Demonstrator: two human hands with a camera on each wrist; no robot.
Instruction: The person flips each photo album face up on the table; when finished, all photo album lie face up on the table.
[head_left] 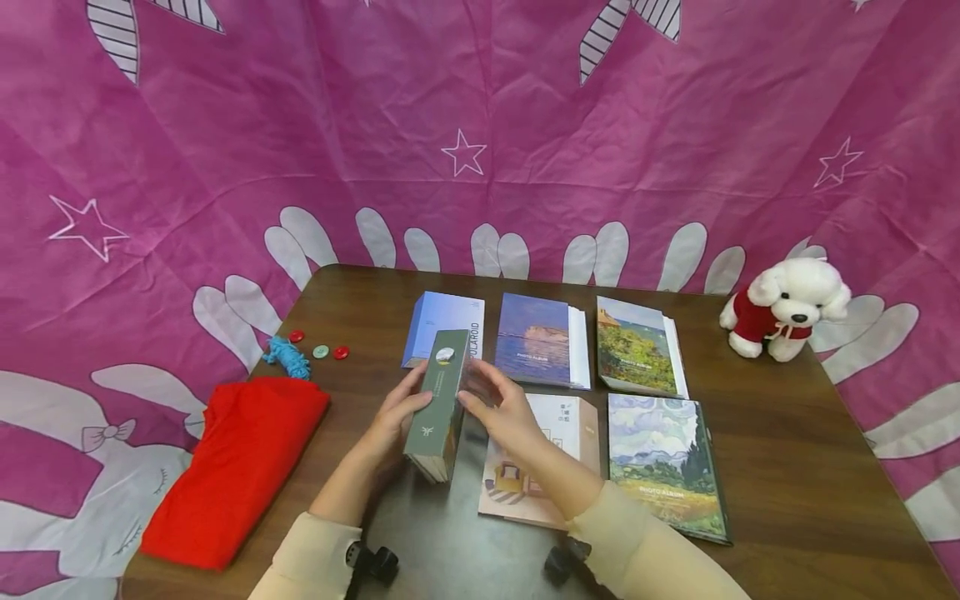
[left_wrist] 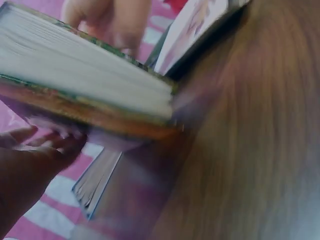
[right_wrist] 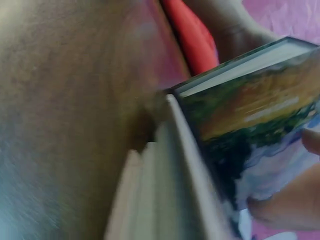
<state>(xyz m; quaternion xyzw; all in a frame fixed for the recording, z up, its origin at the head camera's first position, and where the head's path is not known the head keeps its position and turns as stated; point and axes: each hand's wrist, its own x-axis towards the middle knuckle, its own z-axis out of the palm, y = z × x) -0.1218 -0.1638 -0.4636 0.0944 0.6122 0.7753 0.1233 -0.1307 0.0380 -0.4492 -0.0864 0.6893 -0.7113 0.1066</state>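
Both hands hold a thick photo album (head_left: 437, 400) between them, its green spine turned up toward the head camera. The left hand (head_left: 390, 419) grips its left side, with the thumb lying on the spine. On the opposite side is the right hand (head_left: 512, 410), its thumb at the spine's edge and its fingers on the cover. The right wrist view shows the album's painted landscape cover (right_wrist: 265, 110); the page block (left_wrist: 85, 67) faces the left wrist camera. Whether the album's lower edge touches the table cannot be told.
Several other albums lie right of and behind the hands, among them a blue Polaroid one (head_left: 450, 321) and a beige one (head_left: 577, 421). Red cloth (head_left: 240, 467), blue yarn (head_left: 288, 358) and buttons (head_left: 321, 352) lie left. A white toy dog (head_left: 791, 304) sits at the table's (head_left: 810, 467) right.
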